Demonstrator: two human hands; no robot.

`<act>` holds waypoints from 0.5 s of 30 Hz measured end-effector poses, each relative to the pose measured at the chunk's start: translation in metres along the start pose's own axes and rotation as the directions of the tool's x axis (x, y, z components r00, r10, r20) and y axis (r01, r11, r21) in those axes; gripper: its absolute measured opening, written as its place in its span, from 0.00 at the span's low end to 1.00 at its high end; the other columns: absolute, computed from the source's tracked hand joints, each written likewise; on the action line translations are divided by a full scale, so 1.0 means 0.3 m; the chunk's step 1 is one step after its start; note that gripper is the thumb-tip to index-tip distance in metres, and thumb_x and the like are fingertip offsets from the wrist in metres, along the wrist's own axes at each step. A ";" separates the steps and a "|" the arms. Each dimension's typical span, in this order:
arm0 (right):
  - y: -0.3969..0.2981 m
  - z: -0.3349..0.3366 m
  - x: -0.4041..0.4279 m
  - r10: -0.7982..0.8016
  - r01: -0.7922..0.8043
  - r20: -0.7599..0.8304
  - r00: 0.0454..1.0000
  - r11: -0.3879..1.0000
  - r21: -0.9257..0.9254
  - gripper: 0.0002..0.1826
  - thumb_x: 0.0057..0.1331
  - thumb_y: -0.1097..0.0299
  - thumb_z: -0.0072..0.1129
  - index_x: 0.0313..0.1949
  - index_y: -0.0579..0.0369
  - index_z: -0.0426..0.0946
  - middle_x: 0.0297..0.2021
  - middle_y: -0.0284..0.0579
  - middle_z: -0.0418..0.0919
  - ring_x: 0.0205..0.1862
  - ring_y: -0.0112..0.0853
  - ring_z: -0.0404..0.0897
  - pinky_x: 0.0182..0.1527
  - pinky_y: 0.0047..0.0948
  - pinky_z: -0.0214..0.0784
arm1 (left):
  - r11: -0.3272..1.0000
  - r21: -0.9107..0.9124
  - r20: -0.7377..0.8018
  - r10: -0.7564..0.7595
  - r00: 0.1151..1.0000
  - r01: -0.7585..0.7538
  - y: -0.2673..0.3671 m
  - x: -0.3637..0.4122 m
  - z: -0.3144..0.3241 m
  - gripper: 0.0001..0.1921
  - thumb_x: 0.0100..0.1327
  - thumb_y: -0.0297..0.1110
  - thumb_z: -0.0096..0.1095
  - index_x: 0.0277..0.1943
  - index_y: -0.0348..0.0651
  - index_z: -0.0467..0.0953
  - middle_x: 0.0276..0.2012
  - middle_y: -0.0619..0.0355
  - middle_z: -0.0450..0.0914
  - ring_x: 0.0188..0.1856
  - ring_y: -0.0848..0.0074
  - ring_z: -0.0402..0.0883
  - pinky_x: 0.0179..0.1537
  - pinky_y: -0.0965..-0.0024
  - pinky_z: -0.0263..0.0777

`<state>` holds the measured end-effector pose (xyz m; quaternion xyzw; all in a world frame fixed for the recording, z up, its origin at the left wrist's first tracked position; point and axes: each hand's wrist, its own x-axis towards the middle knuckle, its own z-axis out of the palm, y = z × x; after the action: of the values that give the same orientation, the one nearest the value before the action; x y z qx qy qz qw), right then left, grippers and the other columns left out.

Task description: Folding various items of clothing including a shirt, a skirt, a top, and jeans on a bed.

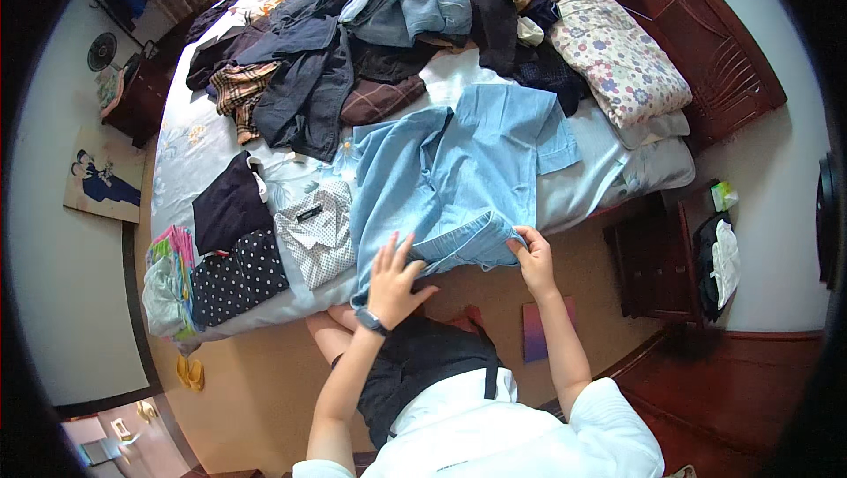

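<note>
Light-blue denim trousers [490,147] lie across the near edge of the bed, waistband towards me. One leg end is turned over at the right. My right hand [534,260] pinches the right corner of the waistband between thumb and fingers. Over the left end of the waistband is my left hand [396,283], its fingers spread and holding nothing. Whether its fingertips touch the denim is hard to tell. A folded white patterned shirt [317,233] sits just left of the trousers. Beyond it are a black polka-dot garment [238,276] and a dark folded top [228,203].
A large heap of dark and denim clothes [311,74] covers the bed's far part. Floral folded bedding [615,58] rests by the wooden headboard [695,35]. Pastel garments [169,286] lie at the left corner. A dark wooden nightstand [648,260] stands at the right. Yellow slippers [190,372] are on the floor.
</note>
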<state>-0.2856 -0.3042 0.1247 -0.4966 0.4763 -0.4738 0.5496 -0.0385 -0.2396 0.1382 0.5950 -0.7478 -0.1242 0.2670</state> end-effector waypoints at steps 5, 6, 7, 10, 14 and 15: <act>-0.039 -0.001 -0.020 0.000 0.036 0.118 0.993 0.952 -0.302 0.12 0.56 0.75 0.58 0.41 0.59 0.72 0.31 0.34 0.75 0.35 0.20 0.71 0.38 0.19 0.63 | 0.997 0.034 -0.001 0.062 0.998 -0.062 -0.013 -0.014 0.070 0.10 0.42 0.30 0.65 0.29 0.40 0.71 0.58 0.49 0.63 0.60 0.59 0.60 0.55 0.58 0.58; -0.051 -0.008 -0.018 0.005 0.030 0.112 0.994 0.951 -0.307 0.12 0.56 0.75 0.58 0.41 0.59 0.72 0.31 0.34 0.75 0.35 0.20 0.71 0.38 0.19 0.63 | 0.999 -0.013 0.019 0.049 0.999 -0.049 -0.014 -0.018 0.059 0.09 0.43 0.28 0.64 0.27 0.39 0.70 0.58 0.49 0.63 0.59 0.60 0.62 0.52 0.60 0.62; -0.066 -0.011 -0.013 0.000 0.039 0.123 0.992 0.948 -0.315 0.15 0.55 0.75 0.59 0.43 0.58 0.71 0.34 0.34 0.74 0.38 0.20 0.70 0.41 0.19 0.62 | 0.998 -0.060 0.039 0.036 0.999 -0.034 -0.011 -0.021 0.049 0.08 0.43 0.27 0.62 0.25 0.38 0.69 0.58 0.49 0.63 0.58 0.61 0.65 0.50 0.62 0.65; -0.142 -0.001 -0.034 -0.024 0.105 0.223 0.974 0.928 -0.358 0.23 0.52 0.75 0.62 0.48 0.57 0.69 0.40 0.36 0.72 0.43 0.22 0.68 0.45 0.21 0.61 | 0.990 0.017 -0.057 0.138 0.989 -0.137 -0.005 -0.040 0.025 0.07 0.45 0.24 0.60 0.25 0.37 0.67 0.57 0.48 0.66 0.52 0.65 0.72 0.40 0.68 0.72; -0.172 0.008 -0.054 -0.007 0.167 0.429 0.903 0.927 -0.337 0.35 0.45 0.75 0.67 0.55 0.53 0.63 0.46 0.41 0.68 0.49 0.30 0.67 0.50 0.28 0.59 | 0.984 0.058 -0.039 0.170 0.985 -0.168 -0.007 -0.057 0.004 0.06 0.47 0.24 0.58 0.27 0.37 0.68 0.54 0.49 0.70 0.47 0.69 0.76 0.35 0.72 0.73; -0.173 0.010 -0.056 -0.015 0.210 0.476 0.879 0.909 -0.359 0.36 0.45 0.74 0.67 0.55 0.51 0.62 0.48 0.43 0.68 0.49 0.33 0.68 0.49 0.30 0.60 | 0.984 0.059 -0.039 0.169 0.985 -0.167 0.000 -0.059 -0.001 0.06 0.47 0.24 0.58 0.27 0.37 0.68 0.54 0.49 0.70 0.47 0.69 0.76 0.35 0.72 0.73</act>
<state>-0.2868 -0.2903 0.1775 -0.7241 0.3876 -0.2659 0.5048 -0.0357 -0.2225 0.1340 0.5396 -0.7924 -0.0673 0.2762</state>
